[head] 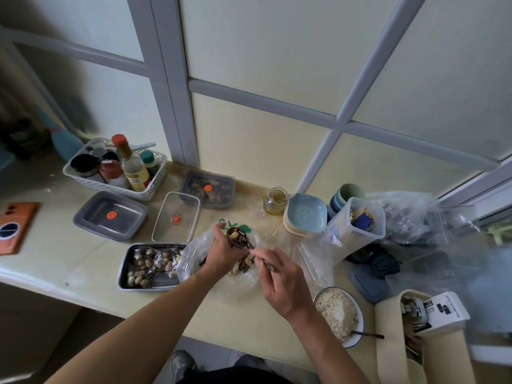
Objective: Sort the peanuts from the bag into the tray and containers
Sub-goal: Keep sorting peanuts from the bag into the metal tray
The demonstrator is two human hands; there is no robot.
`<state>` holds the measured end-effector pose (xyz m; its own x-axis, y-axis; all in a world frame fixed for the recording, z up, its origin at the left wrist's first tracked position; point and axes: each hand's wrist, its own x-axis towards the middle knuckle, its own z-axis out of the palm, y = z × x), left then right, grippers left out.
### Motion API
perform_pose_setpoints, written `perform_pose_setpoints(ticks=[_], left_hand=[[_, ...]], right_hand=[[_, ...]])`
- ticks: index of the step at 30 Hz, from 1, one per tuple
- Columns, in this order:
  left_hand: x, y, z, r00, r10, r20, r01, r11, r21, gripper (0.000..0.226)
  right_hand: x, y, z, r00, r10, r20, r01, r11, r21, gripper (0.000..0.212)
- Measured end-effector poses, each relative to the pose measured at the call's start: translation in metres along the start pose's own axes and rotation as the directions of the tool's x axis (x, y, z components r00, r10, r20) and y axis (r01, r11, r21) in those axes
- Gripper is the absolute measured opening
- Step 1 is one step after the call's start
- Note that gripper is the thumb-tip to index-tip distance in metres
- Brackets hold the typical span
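A clear plastic bag [194, 256] with peanuts and dark bits lies open at the counter's middle. My left hand [223, 252] grips the bag's opening. My right hand [279, 275] pinches the handle of a metal spoon [237, 236] whose bowl is heaped with peanuts and lifted above the bag. Left of the bag sits a steel tray [123, 273] holding peanuts under small plastic packets. Behind it stand an empty grey container [110, 216], a clear lid or container [176, 217] and a lidded grey container [207, 189] with dark contents.
A white basket [110, 184] of bottles stands at the back left. An orange phone [16, 225] lies far left. Stacked dishes [304, 214], a jar [275, 200], a clear tub [357, 220], bags and a bowl of grain [339, 314] with a spoon crowd the right.
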<state>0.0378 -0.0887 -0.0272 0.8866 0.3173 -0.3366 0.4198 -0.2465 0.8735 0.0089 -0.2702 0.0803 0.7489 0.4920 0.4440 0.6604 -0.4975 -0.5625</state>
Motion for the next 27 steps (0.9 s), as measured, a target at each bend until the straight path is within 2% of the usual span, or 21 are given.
perform_pose_setpoints(ticks=[5,15,27], left_hand=[[-0.001,0.005,0.001,1.000,-0.022,-0.020,0.022,1.000,-0.010,0.081],[0.002,-0.006,0.000,0.999,0.033,-0.006,-0.034,0.992,-0.118,0.082],[-0.001,-0.004,-0.004,0.996,0.086,-0.021,-0.088,0.987,-0.134,0.083]], right_hand=[[-0.001,-0.002,-0.002,0.999,-0.025,0.027,0.025,1.000,0.010,0.026],[-0.005,-0.004,-0.006,0.999,-0.025,-0.039,0.026,0.999,0.024,0.030],[-0.003,-0.007,-0.009,0.997,-0.065,-0.046,0.066,0.998,0.023,0.031]])
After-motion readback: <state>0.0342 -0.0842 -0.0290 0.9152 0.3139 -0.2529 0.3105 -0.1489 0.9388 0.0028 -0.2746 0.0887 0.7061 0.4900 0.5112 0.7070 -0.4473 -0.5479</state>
